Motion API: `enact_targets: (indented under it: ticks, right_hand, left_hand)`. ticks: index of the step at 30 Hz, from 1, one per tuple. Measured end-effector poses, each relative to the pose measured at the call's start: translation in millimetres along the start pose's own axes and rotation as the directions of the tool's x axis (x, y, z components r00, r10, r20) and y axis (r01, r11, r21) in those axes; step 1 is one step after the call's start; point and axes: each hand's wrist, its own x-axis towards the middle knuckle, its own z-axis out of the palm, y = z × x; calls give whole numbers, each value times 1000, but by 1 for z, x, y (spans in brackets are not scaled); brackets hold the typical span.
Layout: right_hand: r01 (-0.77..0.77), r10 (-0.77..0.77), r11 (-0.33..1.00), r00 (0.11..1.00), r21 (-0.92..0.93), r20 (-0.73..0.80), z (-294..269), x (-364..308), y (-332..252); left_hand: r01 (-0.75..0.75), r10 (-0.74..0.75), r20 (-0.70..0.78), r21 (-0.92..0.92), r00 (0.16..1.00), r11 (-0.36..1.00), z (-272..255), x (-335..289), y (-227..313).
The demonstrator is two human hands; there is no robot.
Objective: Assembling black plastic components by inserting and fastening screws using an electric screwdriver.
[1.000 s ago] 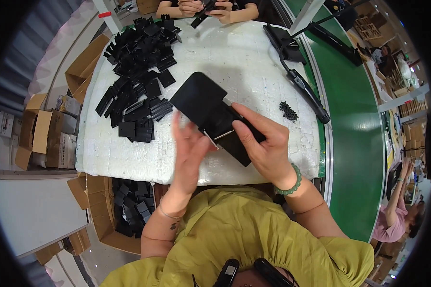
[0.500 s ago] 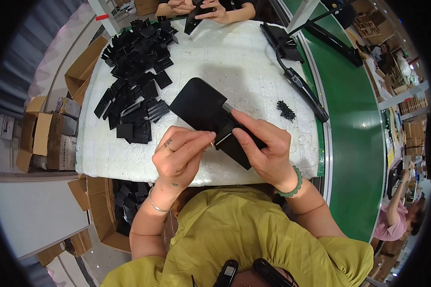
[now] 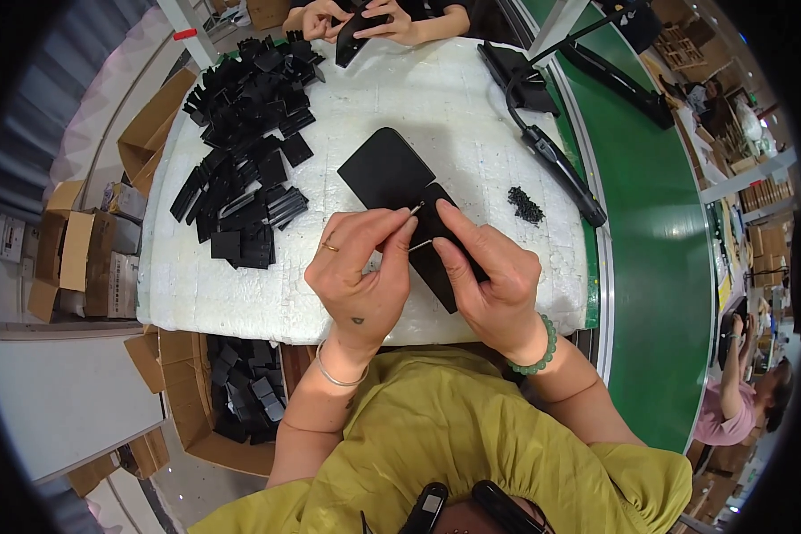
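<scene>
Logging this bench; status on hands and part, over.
Left hand pinching small metallic piece. Right hand gripping black part. Pile of tiny black pieces off right, apart from both hands.

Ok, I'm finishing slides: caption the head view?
The left hand pinches a slim piece over a black part held by the right hand, with black pieces heaped on the white surface.

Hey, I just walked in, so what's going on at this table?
A person's right hand grips a black part above a white work surface, while the left hand pinches a small metal piece at it. Across the table, a co-worker's hands hold another black piece. A pile of black parts lies on the left; tiny dark pieces and a black corded tool lie on the right.
</scene>
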Motion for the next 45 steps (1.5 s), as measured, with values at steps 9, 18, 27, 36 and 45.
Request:
enact_targets:
  ticks: [9,18,27,36,45]
  right_hand:
    - [-5,5,1000,1000,-19,14,-2,-3,0]
    - [-29,29,999,999,24,19,-3,1,9]
    - [-46,50,997,996,56,-73,4,-1,12]
    - [-35,40,991,999,127,-37,4,0,14]
    - [-41,42,995,999,90,-7,1,3,8]
  left_hand:
    - [-71,65,58,112,996,991,1,1,4]
    - [-200,178,128,187,976,962,3,5,5]
    - [-97,51,216,207,975,974,-1,-23,-3]
    - [87,-63,202,-111,977,990,-10,-13,-10]
    - [-81,84,142,-27,986,996,-1,4,0]
